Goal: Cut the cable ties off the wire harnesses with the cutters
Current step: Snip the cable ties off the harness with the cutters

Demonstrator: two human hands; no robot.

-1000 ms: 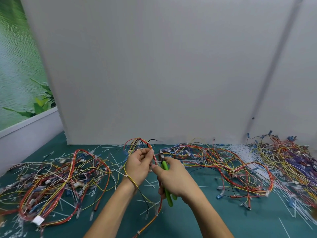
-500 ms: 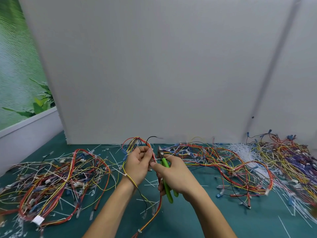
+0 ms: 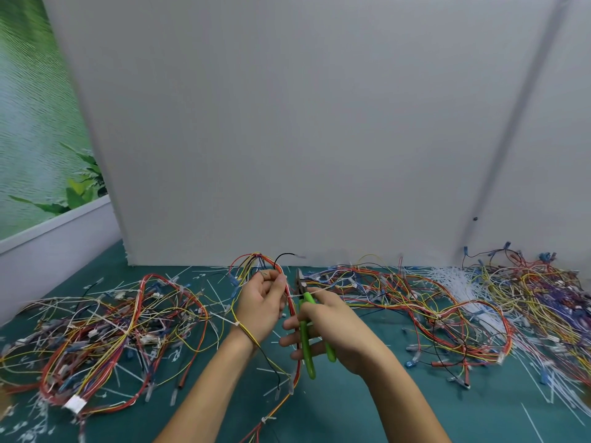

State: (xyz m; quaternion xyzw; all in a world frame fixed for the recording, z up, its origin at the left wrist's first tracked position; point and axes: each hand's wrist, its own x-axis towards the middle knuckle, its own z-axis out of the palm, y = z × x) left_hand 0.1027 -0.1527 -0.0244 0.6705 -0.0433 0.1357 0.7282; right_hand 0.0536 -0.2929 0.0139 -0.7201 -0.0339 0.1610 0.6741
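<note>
On the teal mat (image 3: pixel 367 410), the right hand (image 3: pixel 334 329) wraps its fingers round the green-handled metal cutters (image 3: pixel 308 366), whose head points to 12 o'clock. Just at its 10 o'clock, the left hand (image 3: pixel 262 305) grips a looped harness of red and yellow wires (image 3: pixel 291 314). A white cable tie (image 3: pixel 296 296) on it reaches across to the cutters' neck. One tangled heap of harnesses (image 3: pixel 96 330) lies at 9 o'clock and another (image 3: pixel 409 295) at 2 o'clock, with loose white cut ties (image 3: pixel 454 276) beyond. A plain white panel (image 3: pixel 287 123) stands at 12 o'clock.

Green-handled cutters (image 3: pixel 306 338), red/yellow/blue wire harnesses (image 3: pixel 96 340), white cable ties (image 3: pixel 454 279), teal table (image 3: pixel 367 407), grey wall (image 3: pixel 287 123).
</note>
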